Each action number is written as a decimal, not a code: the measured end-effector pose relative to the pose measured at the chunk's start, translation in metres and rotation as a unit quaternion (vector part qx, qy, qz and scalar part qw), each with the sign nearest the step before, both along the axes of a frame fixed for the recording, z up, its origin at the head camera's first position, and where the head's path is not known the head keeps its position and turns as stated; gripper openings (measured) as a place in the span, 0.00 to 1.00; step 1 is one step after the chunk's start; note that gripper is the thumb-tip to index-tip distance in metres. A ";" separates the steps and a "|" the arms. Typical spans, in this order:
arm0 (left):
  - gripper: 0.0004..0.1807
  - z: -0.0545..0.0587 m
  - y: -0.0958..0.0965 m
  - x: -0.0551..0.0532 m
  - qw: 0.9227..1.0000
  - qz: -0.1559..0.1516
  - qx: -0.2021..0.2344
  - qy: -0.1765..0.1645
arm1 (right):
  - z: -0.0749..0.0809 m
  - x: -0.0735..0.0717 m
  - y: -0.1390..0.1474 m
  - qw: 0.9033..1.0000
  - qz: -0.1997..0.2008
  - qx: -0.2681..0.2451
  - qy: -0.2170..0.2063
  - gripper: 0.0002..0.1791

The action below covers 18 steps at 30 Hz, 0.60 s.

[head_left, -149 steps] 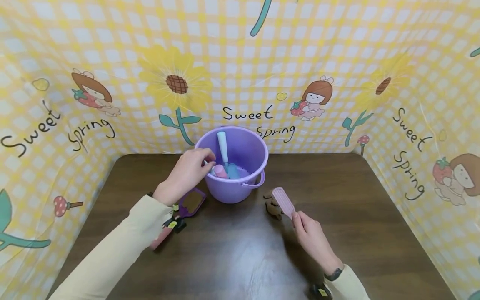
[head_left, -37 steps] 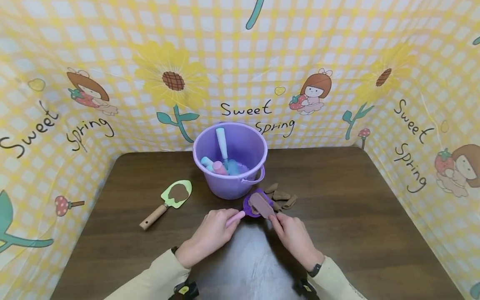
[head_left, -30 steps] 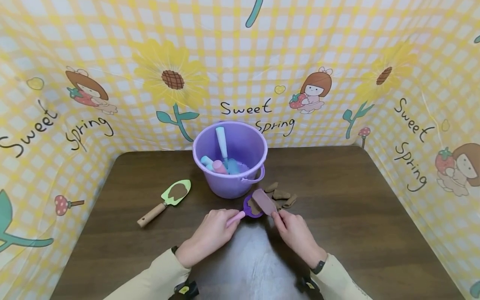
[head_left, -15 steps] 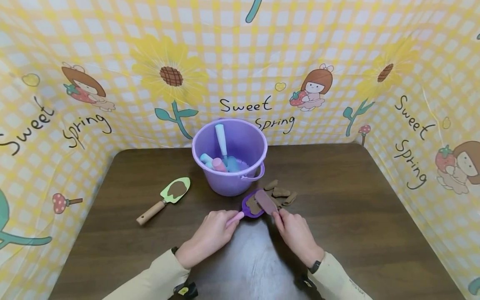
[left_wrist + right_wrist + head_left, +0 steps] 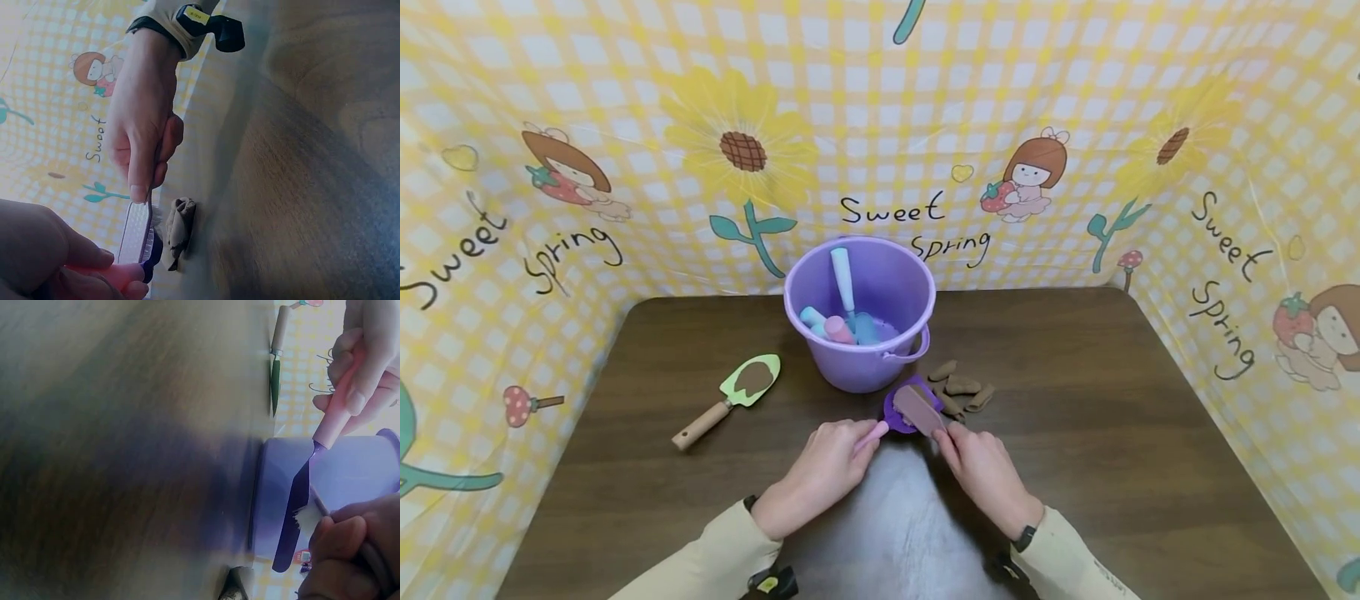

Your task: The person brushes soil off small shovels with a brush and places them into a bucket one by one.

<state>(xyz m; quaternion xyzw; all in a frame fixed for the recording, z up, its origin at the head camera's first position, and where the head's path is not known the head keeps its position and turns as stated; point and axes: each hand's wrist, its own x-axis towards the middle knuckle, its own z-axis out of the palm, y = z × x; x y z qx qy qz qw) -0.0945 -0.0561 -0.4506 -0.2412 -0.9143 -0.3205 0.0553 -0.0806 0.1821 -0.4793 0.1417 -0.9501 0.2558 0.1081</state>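
Observation:
My left hand (image 5: pixel 827 458) grips the pink handle (image 5: pixel 337 412) of a small shovel with a purple blade (image 5: pixel 895 421). The blade lies just in front of the bucket. In my right hand (image 5: pixel 988 467) is a pink brush (image 5: pixel 917 408), pinched near its end. Its white bristles (image 5: pixel 306 519) meet the blade in the right wrist view. The brush covers much of the blade's brown patch. Several brown curled pieces (image 5: pixel 962 385) lie on the table just beyond the brush; one brown clump (image 5: pixel 181 228) shows in the left wrist view.
A purple bucket (image 5: pixel 865 371) stands at the table's back middle, holding light blue and pink handled tools (image 5: pixel 838 329). To its left lies a green shovel (image 5: pixel 728 392) with a wooden handle and a brown patch. Yellow checked cloth (image 5: pixel 880 108) walls the wooden table (image 5: pixel 1112 433).
Five seconds ago my left hand was at the bucket rim and the purple shovel lay left; now it grips that shovel. Over the last second the brush has shifted back and forth across the blade.

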 end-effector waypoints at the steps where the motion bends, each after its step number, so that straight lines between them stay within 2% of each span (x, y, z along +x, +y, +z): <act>1: 0.08 0.000 0.000 0.000 1.000 0.000 -0.002 0.004 | 0.001 -0.001 0.000 1.000 -0.004 -0.005 -0.005 0.19; 10: 0.09 0.001 0.000 0.001 1.000 -0.003 -0.003 0.023 | 0.003 -0.003 0.000 0.999 -0.021 -0.029 -0.021 0.20; 15: 0.08 0.000 0.000 0.002 1.000 -0.008 -0.003 0.027 | 0.001 -0.005 0.004 0.999 -0.040 -0.022 0.004 0.21; 18: 0.07 -0.001 0.000 0.001 1.000 -0.002 -0.002 0.021 | 0.002 -0.006 0.007 0.999 -0.026 -0.027 0.010 0.21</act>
